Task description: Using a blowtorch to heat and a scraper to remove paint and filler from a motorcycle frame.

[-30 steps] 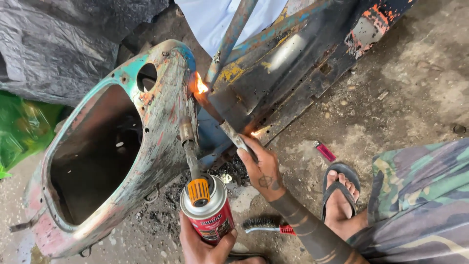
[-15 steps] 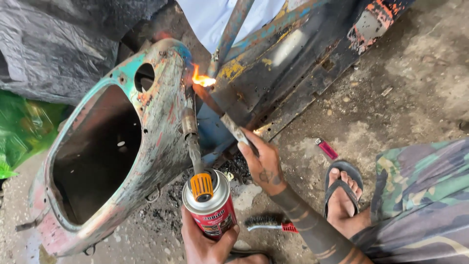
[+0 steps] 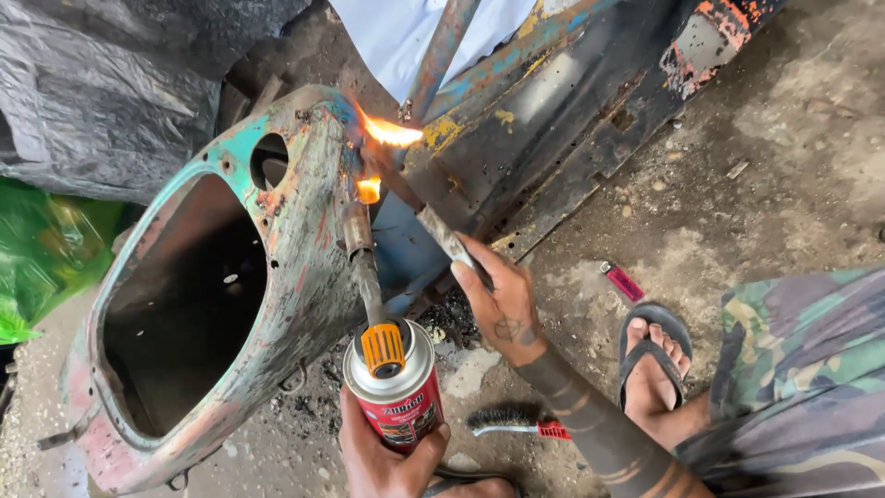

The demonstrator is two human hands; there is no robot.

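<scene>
The left hand (image 3: 383,456) is wrapped shut around the red gas canister (image 3: 395,392), keeping it nearly upright at six o'clock so the torch nozzle (image 3: 358,242) rises toward twelve o'clock and throws its flame (image 3: 387,134) onto the top edge of the scooter body shell (image 3: 221,295). This is a worn panel of flaking teal, pink and rust, leaning with its hollow side facing nine o'clock, so the heated edge lies open to both hands. The right hand (image 3: 502,304), coming in from four o'clock, is closed on a narrow metal scraper (image 3: 441,235), index finger laid along it; the blade points at eleven o'clock to just beside the flame, apparently so it can work the heated paint. The blade's tip is lost in glare and char, so contact cannot be made out. A wire brush (image 3: 512,422) lies on the floor at six o'clock and a pink lighter (image 3: 624,282) at three o'clock. The left wrist is cut off by the bottom edge, and the shell's interior is mostly shadow.
</scene>
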